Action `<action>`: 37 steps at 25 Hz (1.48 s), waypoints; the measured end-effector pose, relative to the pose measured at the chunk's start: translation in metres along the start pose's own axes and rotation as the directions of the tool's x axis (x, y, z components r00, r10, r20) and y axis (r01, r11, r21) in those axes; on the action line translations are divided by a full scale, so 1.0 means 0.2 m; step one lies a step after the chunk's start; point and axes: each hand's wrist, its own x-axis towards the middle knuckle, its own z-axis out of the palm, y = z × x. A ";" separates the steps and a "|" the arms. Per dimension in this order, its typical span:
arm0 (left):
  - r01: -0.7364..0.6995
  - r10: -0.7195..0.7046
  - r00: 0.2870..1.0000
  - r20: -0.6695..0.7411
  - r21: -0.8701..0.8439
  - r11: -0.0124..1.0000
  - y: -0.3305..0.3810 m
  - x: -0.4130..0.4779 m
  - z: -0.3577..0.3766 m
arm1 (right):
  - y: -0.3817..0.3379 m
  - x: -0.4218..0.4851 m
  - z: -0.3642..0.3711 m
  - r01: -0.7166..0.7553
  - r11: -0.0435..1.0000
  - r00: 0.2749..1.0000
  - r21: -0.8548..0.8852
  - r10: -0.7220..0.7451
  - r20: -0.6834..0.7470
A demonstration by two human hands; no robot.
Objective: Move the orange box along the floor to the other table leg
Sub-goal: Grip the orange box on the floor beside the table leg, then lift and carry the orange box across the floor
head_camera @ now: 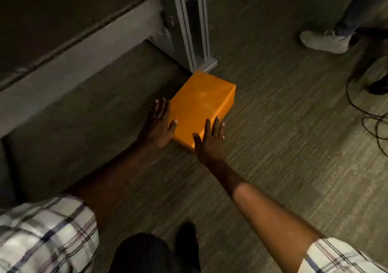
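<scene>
An orange box lies flat on the carpeted floor, its far corner close to the foot of a grey metal table leg. My left hand rests flat against the box's left side, fingers spread, thumb on the top edge. My right hand lies over the near right corner of the box, fingers spread across its top and side. Neither hand curls around the box; both press on it with open palms.
A grey crossbar of the table runs along the left. Another person's light shoe stands at the upper right. Black cables loop on the floor at the right edge. My dark shoe is at the bottom centre.
</scene>
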 end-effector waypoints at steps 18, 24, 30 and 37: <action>0.240 -0.175 0.960 0.217 -0.327 0.914 -0.92 0.68 0.88 | 0.48 0.72 0.84 -0.409 0.546 0.912 0.732 0.231 0.338; 0.327 -0.205 0.942 0.265 -0.602 0.729 -0.97 0.62 0.91 | 0.45 0.78 0.87 -0.442 0.505 0.892 0.741 0.336 0.304; 0.357 -0.326 0.923 0.202 -0.764 0.538 -1.00 0.39 0.93 | 0.43 0.83 0.77 -0.372 0.585 0.928 0.720 0.257 0.271; 0.343 -0.495 0.860 0.125 -0.860 0.378 -1.11 -0.02 0.86 | 0.26 0.75 0.77 -0.236 0.735 0.939 0.636 0.004 0.344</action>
